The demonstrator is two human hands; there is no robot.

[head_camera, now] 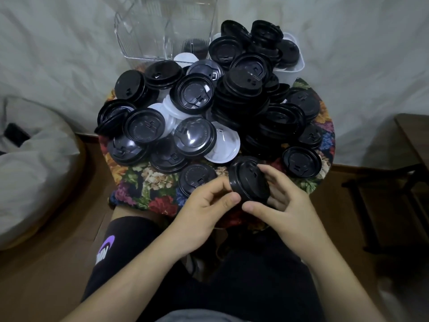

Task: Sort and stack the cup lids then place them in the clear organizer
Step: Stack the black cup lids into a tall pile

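Above floral cloth (144, 182), left hand (204, 206) and right hand (287, 205) grip round black lid (248, 182).

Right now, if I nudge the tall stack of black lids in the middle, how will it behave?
The stack would probably topple: its lids sit askew, not evenly nested. It likely feels light, being thin plastic. Fallen lids could slide over the loose lids around it, maybe off the table.

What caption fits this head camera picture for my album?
Left hand and right hand hold black round plastic cup lids near a lid-heaped floral tablecloth, clear plastic organizer behind.
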